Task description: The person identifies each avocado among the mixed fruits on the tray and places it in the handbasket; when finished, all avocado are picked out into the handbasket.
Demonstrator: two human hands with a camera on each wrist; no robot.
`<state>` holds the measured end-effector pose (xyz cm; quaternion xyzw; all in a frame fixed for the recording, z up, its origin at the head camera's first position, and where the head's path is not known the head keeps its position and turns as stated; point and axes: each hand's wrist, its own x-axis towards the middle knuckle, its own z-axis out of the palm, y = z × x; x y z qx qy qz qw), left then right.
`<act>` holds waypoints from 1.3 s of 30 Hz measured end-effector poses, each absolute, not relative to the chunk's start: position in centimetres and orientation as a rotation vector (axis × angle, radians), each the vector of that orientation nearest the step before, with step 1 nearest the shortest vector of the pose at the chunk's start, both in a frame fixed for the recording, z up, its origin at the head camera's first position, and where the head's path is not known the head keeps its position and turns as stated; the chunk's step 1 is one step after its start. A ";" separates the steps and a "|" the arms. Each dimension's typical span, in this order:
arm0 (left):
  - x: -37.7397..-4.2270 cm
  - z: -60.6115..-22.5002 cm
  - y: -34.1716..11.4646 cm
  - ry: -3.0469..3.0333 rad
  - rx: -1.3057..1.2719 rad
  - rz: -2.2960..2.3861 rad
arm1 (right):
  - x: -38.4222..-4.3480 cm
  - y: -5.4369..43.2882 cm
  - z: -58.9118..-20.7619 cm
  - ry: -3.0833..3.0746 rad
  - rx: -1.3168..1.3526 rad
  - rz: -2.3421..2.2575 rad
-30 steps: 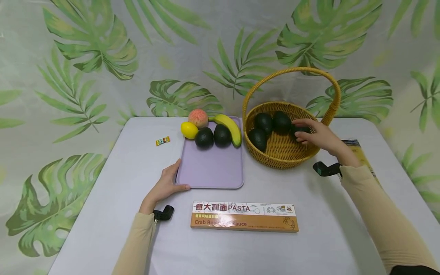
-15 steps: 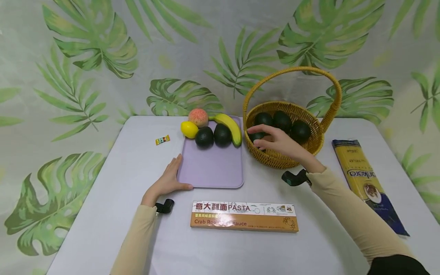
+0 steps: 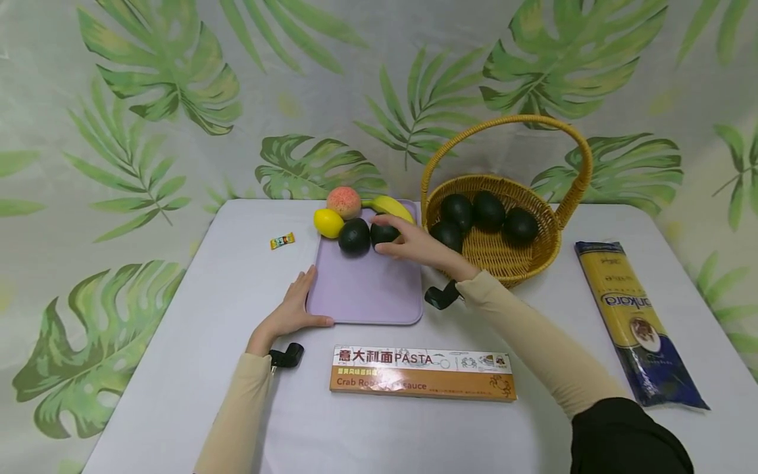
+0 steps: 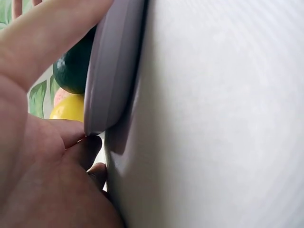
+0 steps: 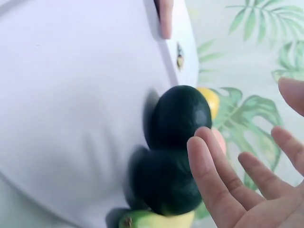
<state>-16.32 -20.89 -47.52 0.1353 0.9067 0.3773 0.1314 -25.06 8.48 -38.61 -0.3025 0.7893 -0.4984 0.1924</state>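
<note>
Apparently, a reach for a fruit on the tray is in hand: the right tray avocado [image 3: 382, 234] is framed by the spread thumb and fingers of the right hand [image 3: 419, 245], with nothing gripped; whether it is touched cannot be told. This fruit is seated toward the far right of the lilac tray [image 3: 364, 289], between the left tray avocado [image 3: 354, 237] and the banana [image 3: 392, 207]. The tray's near left corner is spanned by the unclenched left hand [image 3: 290, 313], by which the tray is probably being steadied. For a grasp, the right thumb and fingers would need to be drawn in round the fruit without its neighbours being nudged. At the tray's far left, a lemon [image 3: 328, 223] and a peach [image 3: 343, 202] are set. To the right, four avocados [image 3: 488, 210] are held in a wicker basket [image 3: 494, 261], whose tall handle [image 3: 509, 121] could be knocked. On the tabletop [image 3: 379, 438], a wrapped sweet [image 3: 282, 241] is placed left of the tray, a pasta box [image 3: 423, 373] is laid on its near side, and a pasta bag [image 3: 639, 322] is laid at the right.
</note>
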 end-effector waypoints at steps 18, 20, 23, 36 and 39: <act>-16.3 -47.7 -20.7 2.629 0.349 1.093 | -27.7 1.7 -40.4 2.540 -0.678 -1.134; -16.3 -47.7 -20.7 2.630 0.347 1.097 | -27.8 1.3 -40.4 2.550 -0.618 -1.095; -16.3 -47.6 -20.7 2.631 0.347 1.111 | -28.0 0.7 -40.4 2.552 -0.536 -1.067; -16.2 -47.6 -20.8 2.639 0.351 1.118 | -27.9 -0.7 -41.2 2.554 -0.352 -1.130; -16.2 -47.6 -20.8 2.634 0.348 1.125 | -27.4 -0.1 -40.7 2.525 -0.442 -1.192</act>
